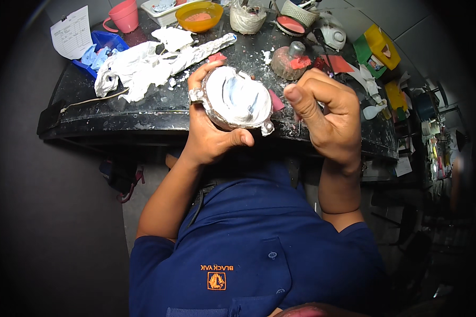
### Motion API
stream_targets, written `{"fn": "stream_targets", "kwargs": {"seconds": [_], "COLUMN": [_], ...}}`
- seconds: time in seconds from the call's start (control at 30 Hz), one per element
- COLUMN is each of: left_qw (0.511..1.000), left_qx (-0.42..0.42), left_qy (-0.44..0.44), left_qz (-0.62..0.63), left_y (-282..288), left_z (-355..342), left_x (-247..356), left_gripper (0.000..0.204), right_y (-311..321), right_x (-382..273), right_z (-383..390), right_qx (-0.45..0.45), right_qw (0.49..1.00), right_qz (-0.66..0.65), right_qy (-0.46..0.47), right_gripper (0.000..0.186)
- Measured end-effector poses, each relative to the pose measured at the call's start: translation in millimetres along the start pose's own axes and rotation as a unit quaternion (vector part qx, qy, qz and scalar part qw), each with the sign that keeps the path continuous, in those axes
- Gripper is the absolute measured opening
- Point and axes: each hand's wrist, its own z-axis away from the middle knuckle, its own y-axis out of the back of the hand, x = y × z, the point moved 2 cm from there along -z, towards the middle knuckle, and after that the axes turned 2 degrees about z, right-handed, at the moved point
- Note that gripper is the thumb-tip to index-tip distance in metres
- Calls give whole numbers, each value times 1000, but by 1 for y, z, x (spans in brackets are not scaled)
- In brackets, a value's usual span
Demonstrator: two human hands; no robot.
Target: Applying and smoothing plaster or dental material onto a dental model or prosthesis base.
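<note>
My left hand is wrapped round a round metal dental flask with lugs on its sides, tilted up above the bench's front edge. White plaster fills the flask, with a bluish-grey curved hollow in it. To the right of the flask, and apart from it, my right hand is closed with its thumb pressed against the bent fingers. A thin metal tip pokes out below those fingers; most of that thin tool is hidden in the grip.
White plaster-smeared sheeting lies on the black bench. Behind stand a pink mug, a yellow bowl and a blue tray. A round block with a metal knob sits beyond my right hand. Plaster crumbs lie scattered.
</note>
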Motion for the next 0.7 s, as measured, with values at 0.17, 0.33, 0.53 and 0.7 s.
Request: {"fn": "stream_targets", "kwargs": {"seconds": [0.17,0.33,0.53,0.7], "left_qw": [1000,999,999,998], "left_qx": [8,-12,17,44], "left_qy": [-21,-31,-34,-46], "left_qz": [2,20,23,-11], "left_y": [0,2,1,-1], "left_z": [0,-1,0,0], "left_x": [1,0,0,1], "left_gripper": [128,127,126,127], "right_y": [-8,-2,6,9], "right_x": [-3,-3,9,10], "right_z": [-4,1,3,2], "right_qx": [203,176,197,205], "right_qw": [966,968,969,968], "right_qz": [72,95,65,65], "right_qy": [140,152,132,132], "right_gripper": [12,13,13,12]}}
